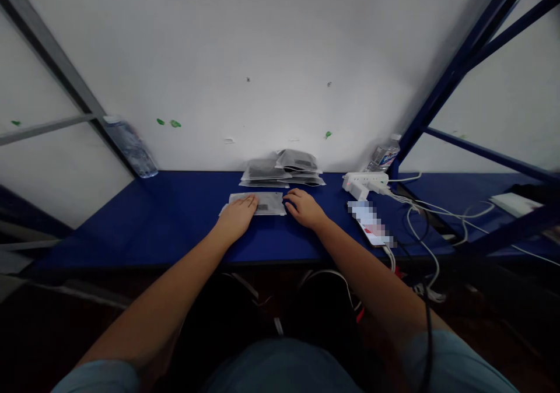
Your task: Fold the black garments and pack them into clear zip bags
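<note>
A frosted plastic pouch (272, 200) with a dark label lies flat on the blue table in front of me. My left hand (238, 213) rests flat over its left part, fingers stretched out, covering that end. Beside its right edge is my right hand (305, 207), palm down with fingers loosely spread; the fingertips are at the pouch's edge, and I cannot tell whether they touch it. Behind the pouch, against the wall, several similar pouches lie in two overlapping piles, a left pile (265, 171) and a right pile (298, 161).
A phone (368, 223) on a cable lies right of my right hand. Behind it sits a white power strip (366, 180) with plugs and trailing cords. Clear bottles stand at the back, one left (131, 147), one right (385, 154). Blue metal frame bars (464, 69) rise at the right.
</note>
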`<state>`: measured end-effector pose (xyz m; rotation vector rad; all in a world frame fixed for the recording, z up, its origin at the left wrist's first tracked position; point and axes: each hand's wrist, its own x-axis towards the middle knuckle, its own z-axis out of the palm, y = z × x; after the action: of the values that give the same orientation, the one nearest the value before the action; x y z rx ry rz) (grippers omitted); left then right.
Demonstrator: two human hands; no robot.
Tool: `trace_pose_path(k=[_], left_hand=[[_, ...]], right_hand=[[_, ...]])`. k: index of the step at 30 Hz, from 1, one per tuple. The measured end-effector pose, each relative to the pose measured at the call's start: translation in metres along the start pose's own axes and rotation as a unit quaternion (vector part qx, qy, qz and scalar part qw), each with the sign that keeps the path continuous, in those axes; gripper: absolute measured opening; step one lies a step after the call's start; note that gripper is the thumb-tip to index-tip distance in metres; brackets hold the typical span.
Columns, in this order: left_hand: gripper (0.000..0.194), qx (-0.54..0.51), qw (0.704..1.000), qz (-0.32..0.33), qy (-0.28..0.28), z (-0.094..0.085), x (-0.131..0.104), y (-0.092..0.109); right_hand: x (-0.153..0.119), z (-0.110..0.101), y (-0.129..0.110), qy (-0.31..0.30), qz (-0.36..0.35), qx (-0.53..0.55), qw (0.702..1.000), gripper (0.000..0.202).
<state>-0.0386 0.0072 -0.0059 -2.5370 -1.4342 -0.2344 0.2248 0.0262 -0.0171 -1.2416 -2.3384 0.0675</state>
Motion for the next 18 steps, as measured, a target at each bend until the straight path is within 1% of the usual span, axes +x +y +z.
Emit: trace_pose_path(k=[2, 3, 5, 7, 9, 11, 13, 14, 15, 18], left_hand=[[0.057, 0.001, 1.0, -0.012, 0.025, -0.004, -0.001, -0.006], [0.058, 0.002, 0.999, -0.016, 0.041, -0.007, -0.001, -0.01], [0.058, 0.006, 0.997, -0.018, 0.07, -0.015, 0.002, -0.019], [0.058, 0.008, 0.995, -0.023, 0.098, -0.025, 0.01, -0.028], [0.058, 0.006, 0.99, -0.034, 0.134, -0.036, 0.025, -0.035], [0.058, 0.003, 0.984, -0.047, 0.172, -0.044, 0.046, -0.04], [0.059, 0.0, 0.98, -0.05, 0.194, -0.046, 0.072, -0.043], [0.06, -0.003, 0.98, -0.047, 0.195, -0.044, 0.086, -0.044], [0.06, -0.004, 0.982, -0.039, 0.183, -0.041, 0.099, -0.044], [0.057, -0.016, 0.994, -0.029, 0.106, -0.022, 0.129, -0.044]], right_hand=[[-0.001, 0.004, 0.005, -0.021, 0.077, -0.022, 0.997, 0.044], [-0.001, 0.006, 0.006, -0.04, 0.103, -0.033, 0.993, 0.048], [-0.002, 0.007, 0.007, -0.079, 0.129, -0.046, 0.987, 0.055], [-0.002, 0.007, 0.006, -0.104, 0.137, -0.051, 0.984, 0.057], [-0.001, 0.006, 0.005, -0.115, 0.139, -0.049, 0.982, 0.057], [0.0, 0.004, 0.004, -0.121, 0.143, -0.047, 0.981, 0.056], [0.001, 0.003, 0.005, -0.126, 0.144, -0.047, 0.98, 0.056], [0.001, 0.003, 0.005, -0.127, 0.144, -0.048, 0.98, 0.056], [0.001, 0.003, 0.006, -0.128, 0.142, -0.049, 0.98, 0.056], [0.001, 0.004, 0.007, -0.125, 0.136, -0.049, 0.982, 0.055]])
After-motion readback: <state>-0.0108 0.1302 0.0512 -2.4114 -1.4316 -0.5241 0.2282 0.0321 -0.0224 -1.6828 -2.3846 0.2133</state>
